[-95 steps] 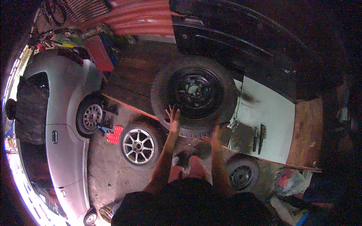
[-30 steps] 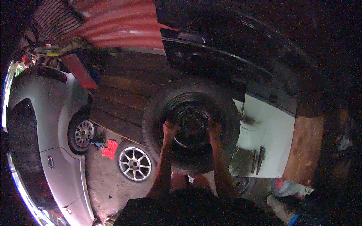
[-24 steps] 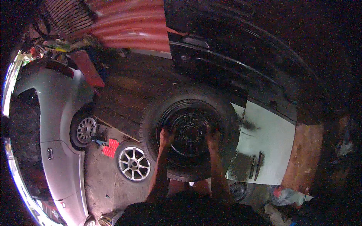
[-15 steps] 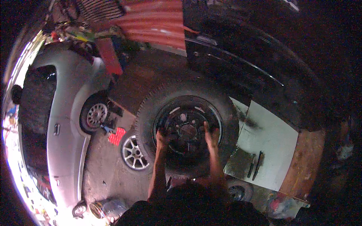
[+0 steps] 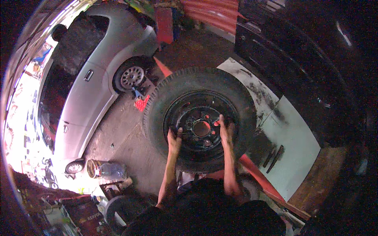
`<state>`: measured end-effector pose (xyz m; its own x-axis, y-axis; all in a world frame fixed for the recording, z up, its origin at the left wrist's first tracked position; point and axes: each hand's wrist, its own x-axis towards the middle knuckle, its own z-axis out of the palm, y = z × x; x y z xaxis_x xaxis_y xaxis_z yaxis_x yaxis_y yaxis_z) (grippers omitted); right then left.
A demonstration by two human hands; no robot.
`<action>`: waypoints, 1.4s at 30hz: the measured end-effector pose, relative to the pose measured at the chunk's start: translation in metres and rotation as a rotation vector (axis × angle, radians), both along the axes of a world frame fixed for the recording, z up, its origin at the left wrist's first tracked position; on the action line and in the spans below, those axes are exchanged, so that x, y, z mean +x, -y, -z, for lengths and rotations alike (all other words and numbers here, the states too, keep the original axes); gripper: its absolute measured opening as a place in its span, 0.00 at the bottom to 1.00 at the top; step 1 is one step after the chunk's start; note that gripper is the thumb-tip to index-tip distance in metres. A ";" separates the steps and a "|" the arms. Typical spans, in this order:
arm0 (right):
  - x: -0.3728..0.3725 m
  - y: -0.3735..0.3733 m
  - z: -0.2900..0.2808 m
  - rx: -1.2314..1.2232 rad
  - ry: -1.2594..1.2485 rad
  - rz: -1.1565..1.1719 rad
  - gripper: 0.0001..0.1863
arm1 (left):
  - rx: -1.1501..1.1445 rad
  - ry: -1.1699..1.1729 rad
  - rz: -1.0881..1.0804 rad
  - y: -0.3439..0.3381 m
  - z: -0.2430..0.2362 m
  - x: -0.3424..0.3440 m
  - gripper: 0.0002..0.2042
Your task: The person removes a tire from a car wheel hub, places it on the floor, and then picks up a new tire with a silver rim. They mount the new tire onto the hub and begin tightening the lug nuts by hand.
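A large wheel, a knobbly black tyre [image 5: 157,94] on a black steel rim [image 5: 189,104], fills the space in front of my body. Both hands grip its rim, one on either side of the round hub hole. My left hand [image 5: 174,139] is closed on the left part, thumb showing and fingers mostly hidden behind the metal. On the opposite side my right hand [image 5: 226,131] holds the rim the same way, its thumb pointing up. Red shows through the hub hole and some of the smaller holes around it.
At left stands a silver car [image 5: 94,74]. A clear plastic container [image 5: 112,170] lies on the concrete floor [image 5: 130,153] near it. White board [image 5: 295,145] with dark tools [image 5: 275,157] lies at right, beside a dark vehicle [image 5: 299,63]. Another tyre [image 5: 126,212] is at lower left.
My view has swung left, so the silver car sits further into the picture. The wheel stays in both hands, and its hub hole now shows red. The spoked silver wheel is out of sight.
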<state>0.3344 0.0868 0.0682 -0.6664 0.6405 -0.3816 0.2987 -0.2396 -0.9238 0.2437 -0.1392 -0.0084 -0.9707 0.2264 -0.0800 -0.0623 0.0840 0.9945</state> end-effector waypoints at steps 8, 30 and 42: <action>0.040 0.088 0.027 0.354 -0.019 0.129 0.31 | -0.046 0.001 -0.074 0.092 0.018 0.062 0.35; 0.251 0.313 0.095 0.178 -0.098 0.085 0.32 | 0.008 0.202 -0.147 0.311 0.016 0.280 0.37; 0.391 0.318 0.039 0.104 -0.151 -0.124 0.18 | -0.046 0.181 -0.284 0.318 -0.005 0.444 0.33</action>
<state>0.7253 -0.2316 0.0295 -0.7871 0.5808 -0.2078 0.1765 -0.1107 -0.9781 0.6881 -0.4576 -0.0030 -0.9635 -0.0589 -0.2610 -0.2653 0.0820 0.9607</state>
